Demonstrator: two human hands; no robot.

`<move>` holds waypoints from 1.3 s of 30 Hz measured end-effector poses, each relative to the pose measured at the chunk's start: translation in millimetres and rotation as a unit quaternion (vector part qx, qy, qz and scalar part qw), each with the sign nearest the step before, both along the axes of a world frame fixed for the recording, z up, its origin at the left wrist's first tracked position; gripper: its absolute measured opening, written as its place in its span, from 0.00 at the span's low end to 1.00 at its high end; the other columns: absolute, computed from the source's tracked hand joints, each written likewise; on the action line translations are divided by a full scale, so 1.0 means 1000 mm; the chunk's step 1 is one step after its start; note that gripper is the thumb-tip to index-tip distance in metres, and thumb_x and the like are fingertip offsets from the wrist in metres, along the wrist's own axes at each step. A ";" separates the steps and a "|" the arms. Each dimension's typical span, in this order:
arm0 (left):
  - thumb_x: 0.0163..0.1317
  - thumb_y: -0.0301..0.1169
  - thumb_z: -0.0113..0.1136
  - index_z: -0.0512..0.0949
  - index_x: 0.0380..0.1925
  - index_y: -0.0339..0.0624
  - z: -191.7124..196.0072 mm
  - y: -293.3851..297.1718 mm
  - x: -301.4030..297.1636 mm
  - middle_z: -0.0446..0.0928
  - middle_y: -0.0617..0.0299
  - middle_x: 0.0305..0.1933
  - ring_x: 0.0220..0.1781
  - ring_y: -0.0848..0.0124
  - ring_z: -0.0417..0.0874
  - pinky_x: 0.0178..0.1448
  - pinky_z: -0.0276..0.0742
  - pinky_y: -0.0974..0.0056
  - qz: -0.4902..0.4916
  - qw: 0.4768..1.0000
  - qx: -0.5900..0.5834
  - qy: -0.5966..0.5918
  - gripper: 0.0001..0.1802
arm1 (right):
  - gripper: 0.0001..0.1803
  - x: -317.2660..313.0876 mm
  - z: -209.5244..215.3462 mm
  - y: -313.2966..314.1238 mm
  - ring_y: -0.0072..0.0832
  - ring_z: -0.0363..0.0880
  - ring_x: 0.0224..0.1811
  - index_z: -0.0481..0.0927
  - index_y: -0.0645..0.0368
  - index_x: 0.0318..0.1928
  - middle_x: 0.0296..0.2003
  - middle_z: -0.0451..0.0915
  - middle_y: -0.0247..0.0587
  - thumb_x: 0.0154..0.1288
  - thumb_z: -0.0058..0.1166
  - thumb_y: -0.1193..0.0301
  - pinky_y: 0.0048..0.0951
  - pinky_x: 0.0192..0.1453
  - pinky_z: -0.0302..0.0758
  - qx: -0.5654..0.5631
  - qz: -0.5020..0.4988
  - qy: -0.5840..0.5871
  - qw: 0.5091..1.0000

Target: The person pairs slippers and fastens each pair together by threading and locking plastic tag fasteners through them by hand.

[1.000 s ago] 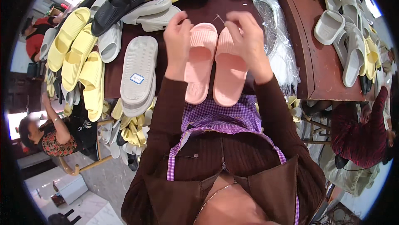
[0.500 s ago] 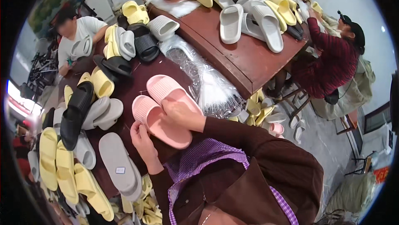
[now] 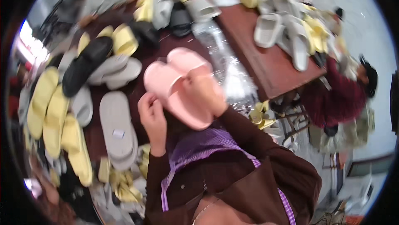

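Note:
A pair of pink slippers point(image 3: 187, 102) with ribbed straps is in front of me, one partly behind the other. My right hand point(image 3: 204, 89) lies over the pair, its fingers bent around the inner edge of the nearer slipper by its strap. Just left of that strap is my left hand point(image 3: 153, 115), thumb and fingers drawn together in a pinch. Whatever may be between those fingertips is too small and blurred to make out. Left of my left hand lies a stacked pair of grey slippers point(image 3: 116, 121), with a small white label on the top sole.
Yellow slippers point(image 3: 77, 146) and black slippers point(image 3: 85, 65) crowd the dark table's left side. Clear plastic bags point(image 3: 235, 75) lie beyond the pink pair. A red-brown table point(image 3: 266, 69) bears grey slippers point(image 3: 297, 40). Co-workers sit around; more slippers are piled below.
My view has shifted and blurred, so the surroundings sit differently. The pink slippers now appear farther right and higher, with my right hand still on them; my left hand has drawn slightly off the strap.

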State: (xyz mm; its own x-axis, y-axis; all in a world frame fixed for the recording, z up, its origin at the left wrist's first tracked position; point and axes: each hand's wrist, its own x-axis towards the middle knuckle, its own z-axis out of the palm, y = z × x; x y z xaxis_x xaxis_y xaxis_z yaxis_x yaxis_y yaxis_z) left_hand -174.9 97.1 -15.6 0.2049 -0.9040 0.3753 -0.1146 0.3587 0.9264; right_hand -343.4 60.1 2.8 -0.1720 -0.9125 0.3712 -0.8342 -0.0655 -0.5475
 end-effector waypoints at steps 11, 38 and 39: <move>0.56 0.17 0.53 0.73 0.44 0.27 0.045 0.108 0.090 0.75 0.46 0.48 0.49 0.54 0.77 0.50 0.75 0.60 0.196 0.907 -0.242 -0.284 0.14 | 0.14 -0.152 0.225 -0.034 0.48 0.78 0.38 0.79 0.65 0.40 0.35 0.79 0.57 0.59 0.51 0.67 0.38 0.44 0.73 -0.163 0.015 0.271 0.949; 0.58 0.21 0.54 0.71 0.52 0.35 0.010 0.071 0.057 0.69 0.58 0.53 0.55 0.70 0.72 0.58 0.69 0.65 -0.058 0.995 0.025 -0.075 0.19 | 0.26 0.009 -0.004 0.048 0.42 0.77 0.46 0.70 0.63 0.57 0.51 0.73 0.52 0.56 0.55 0.78 0.31 0.48 0.74 0.050 0.344 -0.084 0.934; 0.59 0.20 0.53 0.71 0.52 0.34 0.014 0.068 0.053 0.68 0.59 0.54 0.56 0.70 0.71 0.59 0.68 0.66 -0.081 0.990 0.011 -0.118 0.19 | 0.25 0.002 -0.012 0.047 0.42 0.78 0.45 0.70 0.63 0.57 0.49 0.74 0.51 0.57 0.54 0.78 0.31 0.48 0.75 0.010 0.331 -0.071 0.941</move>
State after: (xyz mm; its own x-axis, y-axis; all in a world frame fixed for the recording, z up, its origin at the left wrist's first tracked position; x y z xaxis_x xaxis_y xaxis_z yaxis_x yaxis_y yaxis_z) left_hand -122.2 165.1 -2.1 -0.0347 -0.9259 0.3762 -0.2712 0.3710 0.8881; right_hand -341.7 106.8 -9.5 0.3896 -0.8435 0.3699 -0.5319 -0.5339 -0.6573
